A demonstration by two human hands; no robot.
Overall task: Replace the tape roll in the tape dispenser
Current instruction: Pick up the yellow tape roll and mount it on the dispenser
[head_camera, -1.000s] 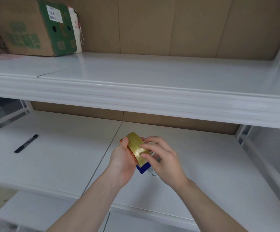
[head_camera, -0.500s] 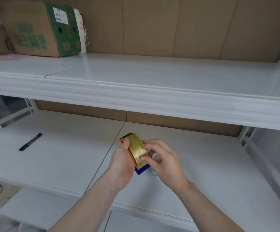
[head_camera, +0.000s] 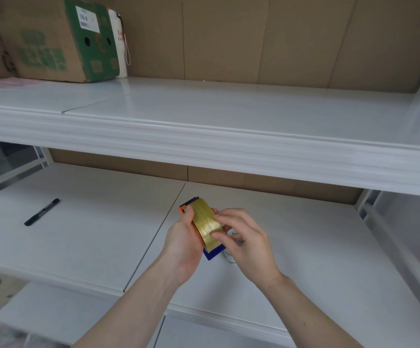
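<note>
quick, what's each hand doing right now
Left hand: closed around the tape dispenser with the tape roll.
Right hand: fingertips pinching at the roll's surface.

My left hand [head_camera: 182, 243] is curled shut around the dispenser [head_camera: 212, 252] and tape [head_camera: 205, 223], thumb up its near side; my right hand [head_camera: 247, 243] pinches the roll's face with thumb and forefinger, both forearms raised

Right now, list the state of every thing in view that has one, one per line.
tape roll: seated in the dispenser, fingers on it
tape dispenser: held above the lower shelf
left hand: gripping the dispenser
right hand: fingers pinching the roll
black pen: lying flat, capped
cardboard box: closed, on the upper shelf
</note>
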